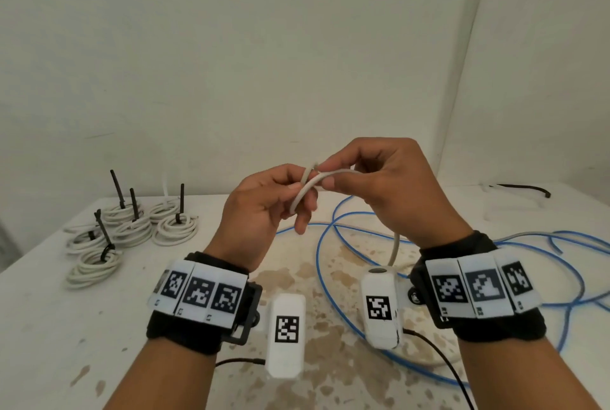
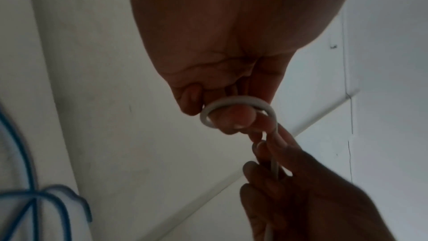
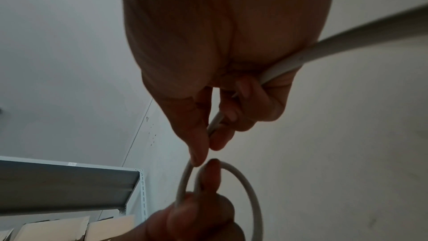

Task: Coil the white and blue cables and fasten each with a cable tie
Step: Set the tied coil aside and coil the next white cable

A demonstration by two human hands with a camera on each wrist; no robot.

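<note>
A white desk [image 1: 49, 327], blotched with brown stains toward 6 o'clock, meets plain pale walls [image 1: 264, 46] in a corner at 1 o'clock. Above its middle, the left hand [image 1: 264, 208] pinches a small loop of white cable [image 1: 308, 192], and the right hand [image 1: 386, 185] grips the same cable just beside it. Loose blue cable [image 1: 325, 264] sprawls from centre to 3 o'clock. Tied white coils [image 1: 132, 231] sit at 9 o'clock. The right wrist view shows a grey metal shelf [image 3: 69, 180] with cardboard boxes [image 3: 57, 230].

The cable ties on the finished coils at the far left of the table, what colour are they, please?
Mostly black cable ties on the white coils; one looks white. Head view shows it best.
</note>
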